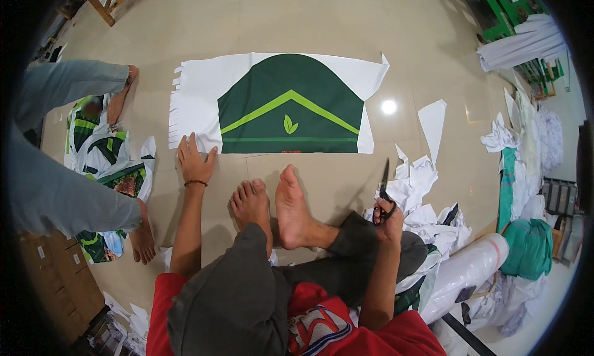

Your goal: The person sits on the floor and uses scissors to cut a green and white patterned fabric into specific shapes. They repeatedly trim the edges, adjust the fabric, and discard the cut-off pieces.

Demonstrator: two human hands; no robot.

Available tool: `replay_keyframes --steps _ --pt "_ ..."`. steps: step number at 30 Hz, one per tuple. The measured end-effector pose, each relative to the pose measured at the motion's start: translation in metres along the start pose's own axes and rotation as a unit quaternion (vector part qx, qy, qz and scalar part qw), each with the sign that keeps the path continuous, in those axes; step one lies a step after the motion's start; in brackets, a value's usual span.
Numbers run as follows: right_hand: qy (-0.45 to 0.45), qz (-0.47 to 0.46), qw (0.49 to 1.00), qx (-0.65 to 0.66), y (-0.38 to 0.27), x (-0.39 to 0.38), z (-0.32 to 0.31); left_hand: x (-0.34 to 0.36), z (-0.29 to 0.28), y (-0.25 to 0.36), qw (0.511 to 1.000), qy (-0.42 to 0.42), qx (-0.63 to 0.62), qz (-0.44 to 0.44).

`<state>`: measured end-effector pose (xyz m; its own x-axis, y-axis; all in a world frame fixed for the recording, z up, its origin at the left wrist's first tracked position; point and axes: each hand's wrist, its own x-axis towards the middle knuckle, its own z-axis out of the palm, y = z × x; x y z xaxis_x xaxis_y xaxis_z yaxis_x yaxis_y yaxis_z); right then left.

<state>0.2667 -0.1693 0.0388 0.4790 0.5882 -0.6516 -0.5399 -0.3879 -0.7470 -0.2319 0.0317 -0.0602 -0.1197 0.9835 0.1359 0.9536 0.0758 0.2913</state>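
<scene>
My right hand (pixel 390 223) grips scissors (pixel 384 181); my left hand (pixel 195 166), spread flat, grasps nothing. White margin (pixel 193 102) still borders the green panel (pixel 291 71), while white scraps (pixel 416 179) lie nearby.

Other person (pixel 74 86) on the left gets chopped by the picture's edge and blocks some of the fabric pile (pixel 117 144); wooden furniture (pixel 97 4) far left runs outta frame; red print (pixel 291 151) on the green panel (pixel 266 83) is way too tiny; right hand (pixel 390 223) hides part of the scissors (pixel 385 181).
</scene>
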Motion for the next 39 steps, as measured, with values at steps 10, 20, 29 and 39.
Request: replay_keyframes --steps 10,20,29,39 --pt "-0.042 0.017 0.991 -0.129 0.045 0.000 0.010 0.006 -0.008 -0.021 0.987 -0.127 0.028 -0.100" --pt "-0.086 0.095 0.979 -0.156 0.019 -0.010 -0.013 -0.011 0.015 0.020 0.998 -0.057 -0.020 0.008" --pt "-0.106 0.096 0.973 -0.181 0.010 0.034 -0.001 -0.019 0.023 0.037 0.995 -0.041 0.016 0.088" --pt "-0.091 0.091 0.970 -0.204 0.013 0.052 0.003 -0.020 0.020 0.037 0.994 -0.036 0.027 0.096"
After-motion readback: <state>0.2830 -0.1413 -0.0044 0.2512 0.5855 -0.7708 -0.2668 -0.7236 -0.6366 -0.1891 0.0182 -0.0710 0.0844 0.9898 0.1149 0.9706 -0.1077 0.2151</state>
